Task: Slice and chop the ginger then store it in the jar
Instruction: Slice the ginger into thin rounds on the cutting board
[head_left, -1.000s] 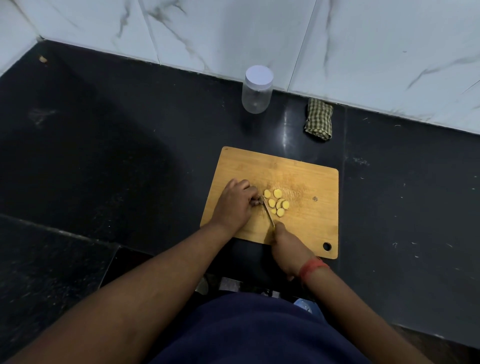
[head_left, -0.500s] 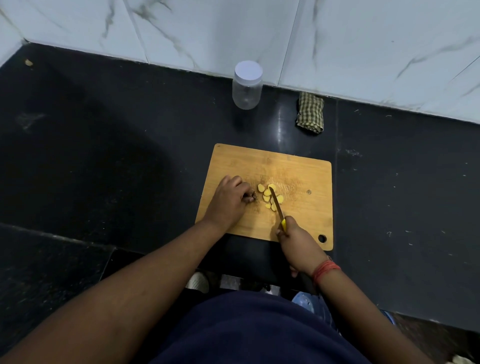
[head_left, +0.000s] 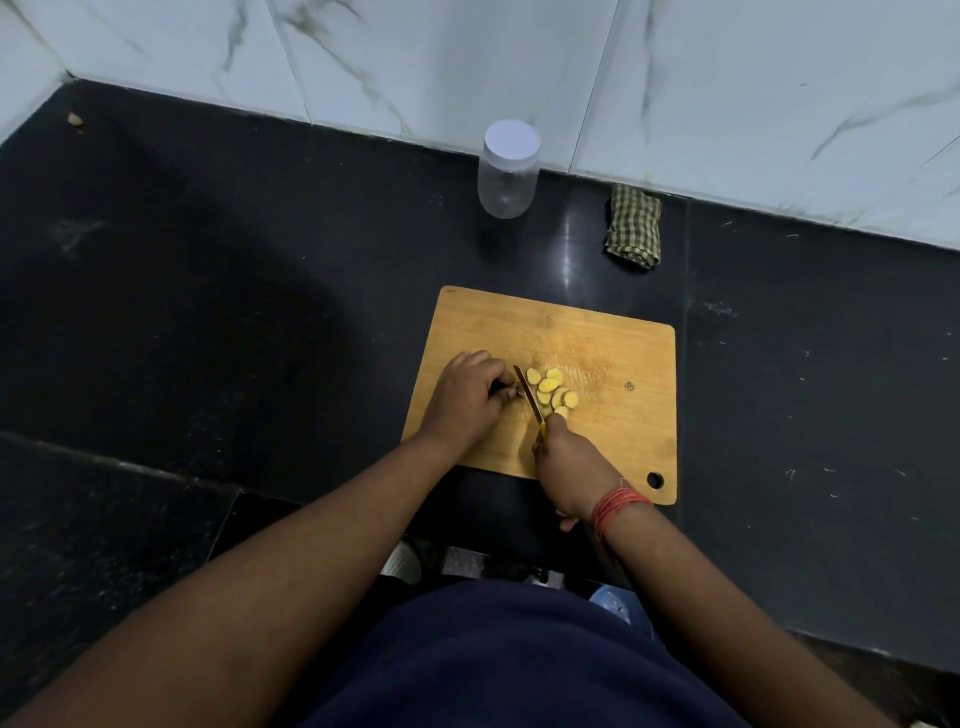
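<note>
A: Since half a second ago the knife (head_left: 528, 393) has swung back left of the slices; before, its blade lay across the pile. What's the surface?

B: Biggest first from my feed: black stone counter (head_left: 260, 312), scuffed, with a seam down the right part. White marble-look tiles (head_left: 467, 62) along the back. Wooden cutting board (head_left: 613, 426) sits in the middle, hanging hole at its near right corner.

A: Hands?

B: Left hand (head_left: 467, 397) is on the board's left part, fingers curled round a small dark ginger end (head_left: 508, 391); mostly hidden, I can barely see it. Right hand (head_left: 569, 462) is clamped on the knife's yellow handle at the board's near edge, red thread band (head_left: 615, 506) on that wrist. Hands are apart, the blade between them.

A: The ginger?

B: Ginger slices (head_left: 551, 391): pale yellow ovals, overlapping in a loose heap just right of the blade, near board centre. Blade runs slantwise, tip pointing away from me.

A: Jar?

B: Jar (head_left: 508, 179) is clear plastic with a white lid on, upright by the back wall, well apart from the board. I can't see anything in it. Folded green checked cloth (head_left: 634, 226) lies to its right. Tiny brown scrap (head_left: 75, 120) at the far left corner.
</note>
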